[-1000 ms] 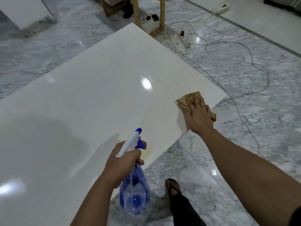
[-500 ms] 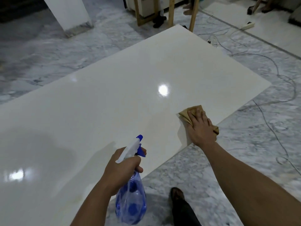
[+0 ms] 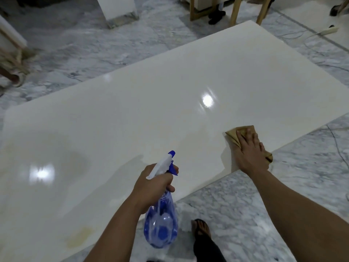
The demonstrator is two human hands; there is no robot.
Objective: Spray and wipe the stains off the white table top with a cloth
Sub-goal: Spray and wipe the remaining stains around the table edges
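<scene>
**Spraying and wiping the white surface**

Left grip [image 3: 153,188] clenched round spray bottle [image 3: 161,222], nozzle aimed over surface [image 3: 132,120]. Right grip [image 3: 249,154] flat, fingers straight, pressing cloth [image 3: 234,135] beneath it at near edge. Yellowish stain [image 3: 79,238] left of bottle.

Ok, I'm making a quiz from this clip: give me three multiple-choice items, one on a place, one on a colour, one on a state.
1. Where is the cloth?
A. near the table top's edge
B. on the floor
C. over the bottle

2. The spray bottle's nozzle tip is:
A. red
B. blue
C. green

3. The right hand is:
A. in a fist
B. pinching the cloth
C. flat on the cloth

Key: 1 A, it lies by the near edge; 2 B, the tip is blue; 3 C, straight fingers press it, while the left hand grips the bottle.
</scene>
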